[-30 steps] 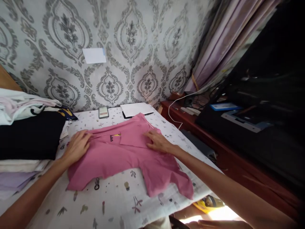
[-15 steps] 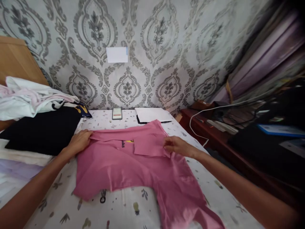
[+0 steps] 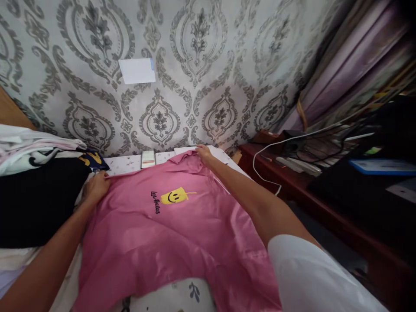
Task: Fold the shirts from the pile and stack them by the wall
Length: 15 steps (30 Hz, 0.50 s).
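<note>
A pink shirt [image 3: 169,234] lies spread over the patterned white sheet, its yellow smiling print [image 3: 174,196] and dark lettering face up. At the shirt's far left corner, my left hand [image 3: 97,186] pinches the cloth edge. My right hand [image 3: 204,154] reaches to the far edge and grips the cloth there, beside a white flat item [image 3: 217,152] that is partly covered by the shirt and arm. The fingertips of both hands are partly hidden in the fabric.
Black folded cloth [image 3: 39,199] and white garments [image 3: 35,145] are piled at the left. A small pale box [image 3: 148,159] sits near the patterned wall. On the right, a dark red desk [image 3: 292,186] holds cables and a blue-edged object [image 3: 380,167].
My right hand has moved away from me and a little left, unfolding the shirt's upper part so that the print shows. My left hand keeps its hold; the view has shifted.
</note>
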Each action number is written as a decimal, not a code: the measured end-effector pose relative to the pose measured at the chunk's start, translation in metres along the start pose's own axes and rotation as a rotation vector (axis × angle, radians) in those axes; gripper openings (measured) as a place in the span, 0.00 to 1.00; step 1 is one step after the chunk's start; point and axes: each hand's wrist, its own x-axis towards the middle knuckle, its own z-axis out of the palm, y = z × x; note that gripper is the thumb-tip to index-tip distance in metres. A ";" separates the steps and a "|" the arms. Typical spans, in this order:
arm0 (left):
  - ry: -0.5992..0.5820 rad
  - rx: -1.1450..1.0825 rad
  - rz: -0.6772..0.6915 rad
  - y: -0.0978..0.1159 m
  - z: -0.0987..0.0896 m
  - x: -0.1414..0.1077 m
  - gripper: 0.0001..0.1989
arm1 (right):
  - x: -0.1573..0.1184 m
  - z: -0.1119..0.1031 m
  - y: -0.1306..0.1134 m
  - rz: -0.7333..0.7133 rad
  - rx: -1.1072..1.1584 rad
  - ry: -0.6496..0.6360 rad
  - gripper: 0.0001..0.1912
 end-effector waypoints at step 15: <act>-0.171 -0.088 0.731 -0.023 -0.010 -0.223 0.16 | -0.312 -0.176 0.043 0.038 -0.846 -0.104 0.21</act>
